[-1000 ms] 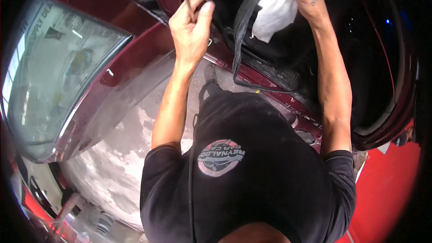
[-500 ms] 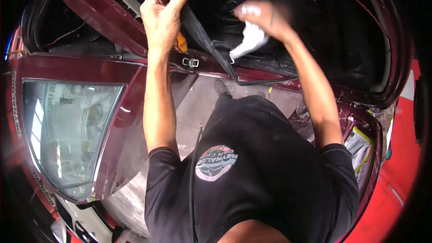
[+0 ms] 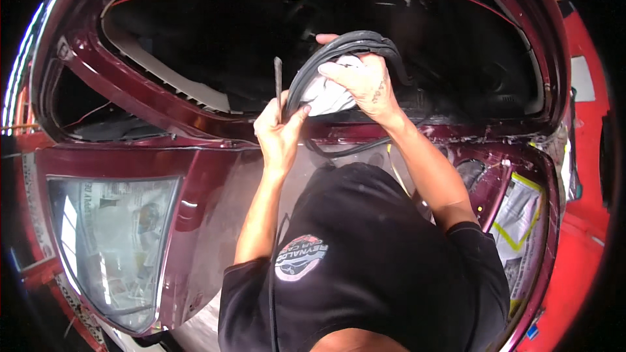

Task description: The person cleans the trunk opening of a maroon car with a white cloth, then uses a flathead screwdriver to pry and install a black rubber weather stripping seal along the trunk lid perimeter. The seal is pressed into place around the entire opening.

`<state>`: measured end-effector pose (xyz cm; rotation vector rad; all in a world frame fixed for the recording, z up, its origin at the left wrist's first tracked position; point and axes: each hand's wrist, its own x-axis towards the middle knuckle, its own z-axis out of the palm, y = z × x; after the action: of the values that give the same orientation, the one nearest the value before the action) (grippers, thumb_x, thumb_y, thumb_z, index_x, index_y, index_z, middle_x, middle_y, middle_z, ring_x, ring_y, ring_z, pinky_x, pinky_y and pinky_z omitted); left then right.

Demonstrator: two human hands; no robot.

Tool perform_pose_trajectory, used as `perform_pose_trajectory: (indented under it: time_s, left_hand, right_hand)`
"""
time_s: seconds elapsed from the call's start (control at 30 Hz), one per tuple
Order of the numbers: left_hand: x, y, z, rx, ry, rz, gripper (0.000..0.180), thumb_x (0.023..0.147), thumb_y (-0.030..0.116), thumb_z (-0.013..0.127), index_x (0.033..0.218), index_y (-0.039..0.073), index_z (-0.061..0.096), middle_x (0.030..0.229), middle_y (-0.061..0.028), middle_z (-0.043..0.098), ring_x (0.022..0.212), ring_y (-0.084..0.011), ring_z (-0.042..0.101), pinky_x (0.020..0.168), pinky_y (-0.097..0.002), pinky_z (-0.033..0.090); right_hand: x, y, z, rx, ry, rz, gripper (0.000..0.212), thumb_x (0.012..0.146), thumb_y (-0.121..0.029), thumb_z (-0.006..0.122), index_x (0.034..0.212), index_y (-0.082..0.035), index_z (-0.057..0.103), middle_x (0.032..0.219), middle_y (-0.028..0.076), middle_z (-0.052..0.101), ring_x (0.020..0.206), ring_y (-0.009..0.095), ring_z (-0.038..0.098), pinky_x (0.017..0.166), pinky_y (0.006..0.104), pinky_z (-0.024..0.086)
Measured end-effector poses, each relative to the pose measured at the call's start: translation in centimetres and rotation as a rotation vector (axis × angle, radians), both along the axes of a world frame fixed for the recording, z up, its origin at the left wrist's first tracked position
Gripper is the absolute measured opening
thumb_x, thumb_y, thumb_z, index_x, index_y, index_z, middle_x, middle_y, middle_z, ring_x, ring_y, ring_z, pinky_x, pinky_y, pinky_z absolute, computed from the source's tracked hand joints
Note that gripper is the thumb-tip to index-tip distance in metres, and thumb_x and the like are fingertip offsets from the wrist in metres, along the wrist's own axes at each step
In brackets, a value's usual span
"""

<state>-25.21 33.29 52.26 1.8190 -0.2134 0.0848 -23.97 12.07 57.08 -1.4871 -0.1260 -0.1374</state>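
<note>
My left hand [image 3: 277, 137] is closed around a black rubber seal strip [image 3: 301, 78], its thumb against the strip. A thin metal shaft [image 3: 278, 75] rises from the same fist; the tool's handle is hidden. Bunched under the strip's curve is a white cloth [image 3: 326, 96]. My right hand [image 3: 372, 88] grips this cloth and presses it to the strip from the inside, with fingertips showing beyond the strip's far side. The strip arches over both hands, and a lower loop of it [image 3: 349, 152] hangs down in front of my shirt.
Ahead is the dark windowed opening of a maroon car body [image 3: 134, 101]. An open maroon door [image 3: 195, 189] with newspaper behind its glass [image 3: 114, 241] stands at left. At right is another maroon panel [image 3: 479, 156] with yellow-taped covering [image 3: 521, 205]. Red surfaces [image 3: 580, 267] lie beyond.
My right hand has brought the cloth from apart onto the strip, near my left hand. My left hand has come lower and right, and the strip now arches over both. The view has shifted.
</note>
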Motion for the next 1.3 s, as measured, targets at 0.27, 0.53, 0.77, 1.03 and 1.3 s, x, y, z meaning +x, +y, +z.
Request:
perform_pose_trajectory:
  time_s: [0.27, 0.53, 0.77, 1.03, 1.3]
  left_hand:
    - [-2.4, -1.1, -3.3, 0.218, -0.325, -0.001, 0.037, 0.082, -0.002, 0.079, 0.118, 0.003, 0.072, 0.105, -0.0153, 0.074, 0.092, -0.0291, 0.075, 0.080, -0.0338, 0.058]
    - [-1.8, 0.4, -3.5, -0.143, 0.184, -0.479, 0.047, 0.083, 0.016, 0.083, 0.124, -0.003, 0.070, 0.096, -0.0049, 0.071, 0.067, -0.0069, 0.053, 0.061, -0.0256, 0.043]
    - [-1.4, -0.9, -1.7, -0.182, 0.251, -0.470, 0.036, 0.077, 0.017, 0.088, 0.106, 0.000, 0.077, 0.091, 0.0005, 0.070, 0.063, -0.0042, 0.040, 0.058, -0.0240, 0.033]
    - [-2.3, -1.1, -3.1, -0.225, 0.194, -0.406, 0.034, 0.074, 0.012, 0.089, 0.103, 0.000, 0.076, 0.097, -0.0021, 0.073, 0.061, -0.0033, 0.037, 0.055, -0.0218, 0.030]
    - [-1.9, -0.2, -2.6, -0.199, 0.202, -0.538, 0.047, 0.072, 0.014, 0.091, 0.114, 0.000, 0.075, 0.094, -0.0035, 0.072, 0.059, -0.0045, 0.038, 0.053, -0.0230, 0.031]
  right_hand:
    - [-4.7, -0.6, -0.4, 0.132, 0.185, -0.029, 0.034, 0.092, -0.009, 0.070, 0.124, 0.004, 0.065, 0.105, 0.006, 0.071, 0.092, 0.012, 0.065, 0.085, 0.0291, 0.053]
    - [-6.4, -3.2, 0.0, 0.233, 0.271, 0.164, 0.051, 0.081, -0.009, 0.077, 0.128, 0.006, 0.063, 0.123, 0.022, 0.070, 0.118, 0.031, 0.067, 0.107, 0.0430, 0.051]
    - [-7.1, -4.7, -0.5, 0.225, 0.224, 0.161, 0.057, 0.078, -0.015, 0.083, 0.129, 0.003, 0.065, 0.124, 0.025, 0.068, 0.119, 0.035, 0.065, 0.106, 0.0469, 0.051]
    - [-8.3, -4.6, -1.1, 0.290, 0.271, 0.086, 0.076, 0.084, -0.039, 0.084, 0.137, 0.008, 0.055, 0.127, 0.025, 0.067, 0.121, 0.034, 0.066, 0.109, 0.0459, 0.050]
    - [-8.3, -3.8, -1.5, 0.260, 0.254, 0.203, 0.042, 0.082, -0.022, 0.079, 0.115, 0.002, 0.068, 0.121, 0.024, 0.069, 0.118, 0.035, 0.066, 0.108, 0.0471, 0.048]
